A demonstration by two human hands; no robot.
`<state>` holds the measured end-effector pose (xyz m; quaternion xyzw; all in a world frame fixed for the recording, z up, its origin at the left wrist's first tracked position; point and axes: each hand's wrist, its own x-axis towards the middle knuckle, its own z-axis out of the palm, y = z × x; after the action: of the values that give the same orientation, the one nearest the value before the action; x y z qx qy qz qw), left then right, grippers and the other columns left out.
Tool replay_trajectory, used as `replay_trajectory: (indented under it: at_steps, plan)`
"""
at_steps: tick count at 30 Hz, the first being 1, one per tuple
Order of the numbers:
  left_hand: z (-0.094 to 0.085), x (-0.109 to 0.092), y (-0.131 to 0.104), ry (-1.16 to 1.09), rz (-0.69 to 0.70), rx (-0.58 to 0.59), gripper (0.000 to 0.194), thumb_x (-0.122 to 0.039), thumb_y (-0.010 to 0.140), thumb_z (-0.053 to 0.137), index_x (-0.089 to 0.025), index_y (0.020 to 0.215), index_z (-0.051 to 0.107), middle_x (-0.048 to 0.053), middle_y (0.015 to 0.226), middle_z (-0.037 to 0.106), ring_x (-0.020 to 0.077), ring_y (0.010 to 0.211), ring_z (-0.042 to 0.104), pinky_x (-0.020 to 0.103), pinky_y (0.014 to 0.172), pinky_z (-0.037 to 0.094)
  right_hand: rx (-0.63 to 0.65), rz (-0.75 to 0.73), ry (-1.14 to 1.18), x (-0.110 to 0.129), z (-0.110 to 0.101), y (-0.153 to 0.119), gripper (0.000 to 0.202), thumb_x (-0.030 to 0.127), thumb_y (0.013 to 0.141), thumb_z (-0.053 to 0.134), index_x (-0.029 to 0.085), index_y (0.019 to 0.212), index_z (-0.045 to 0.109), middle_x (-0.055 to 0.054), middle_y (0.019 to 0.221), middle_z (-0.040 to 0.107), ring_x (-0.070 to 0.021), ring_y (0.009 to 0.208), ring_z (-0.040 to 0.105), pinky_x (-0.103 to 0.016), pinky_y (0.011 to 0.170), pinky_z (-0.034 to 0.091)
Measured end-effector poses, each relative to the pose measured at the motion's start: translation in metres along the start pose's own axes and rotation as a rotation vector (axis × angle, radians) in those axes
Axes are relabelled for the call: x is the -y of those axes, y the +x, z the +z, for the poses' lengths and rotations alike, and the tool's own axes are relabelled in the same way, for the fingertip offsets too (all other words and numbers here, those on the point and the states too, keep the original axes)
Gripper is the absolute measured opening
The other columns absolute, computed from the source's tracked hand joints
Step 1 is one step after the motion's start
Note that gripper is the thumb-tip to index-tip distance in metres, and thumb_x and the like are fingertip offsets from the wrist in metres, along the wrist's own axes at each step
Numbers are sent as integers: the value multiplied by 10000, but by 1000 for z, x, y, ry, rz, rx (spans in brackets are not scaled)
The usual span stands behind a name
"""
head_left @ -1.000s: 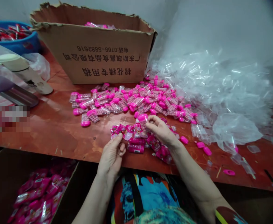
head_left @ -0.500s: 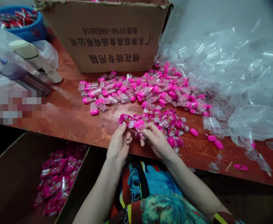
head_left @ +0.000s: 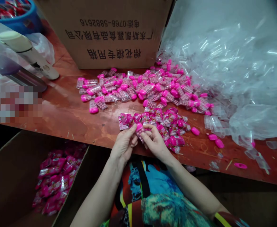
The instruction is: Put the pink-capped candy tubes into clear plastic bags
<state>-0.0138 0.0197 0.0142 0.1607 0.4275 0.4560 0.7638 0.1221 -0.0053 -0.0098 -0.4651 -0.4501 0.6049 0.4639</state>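
Between my hands is a small clear candy bottle (head_left: 139, 128) with a bright pink cap and pink beads inside, tilted over the table's near edge. My right hand (head_left: 156, 142) pinches its body from the right. At the cap, the thumb and finger of my left hand (head_left: 123, 143) close on it from the left. Just beyond my fingers lies a heap of pink printed wrapped packs (head_left: 158, 116). Farther back, unwrapped capped candy bottles (head_left: 110, 89) spread across the red-brown table (head_left: 65, 107).
A cardboard box (head_left: 114, 37) stands at the back. Clear plastic bags (head_left: 249, 121) and empty bottles fill the right, near loose pink caps (head_left: 219, 143). Two drink flasks (head_left: 29, 55) and a blue tub (head_left: 32, 22) are left. Below, an open carton (head_left: 8, 176) contains wrapped packs.
My left hand has moved right, from the wrapped packs onto the bottle's cap. The bottle has shifted slightly left in my right hand. The whole view has shifted a little.
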Motion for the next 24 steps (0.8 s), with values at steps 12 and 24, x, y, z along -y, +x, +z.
replay_trajectory:
  at_steps: [12,24]
  plan:
    - [-3,7,-4,23,-53,125,280,-413,827,734,-154,764,646,-21,585,520,41,423,335,208,419,224,11,164,174,16,-1,2,555,457,917,621,252,1397,432,52,678,566,-86,470,441,-199,414,313]
    - [8,14,-16,153,-36,35,345,-474,817,726,-157,737,615,-25,544,531,61,421,382,209,423,250,-45,72,90,9,1,2,436,435,957,578,252,1346,508,51,692,516,-104,572,474,-226,527,388]
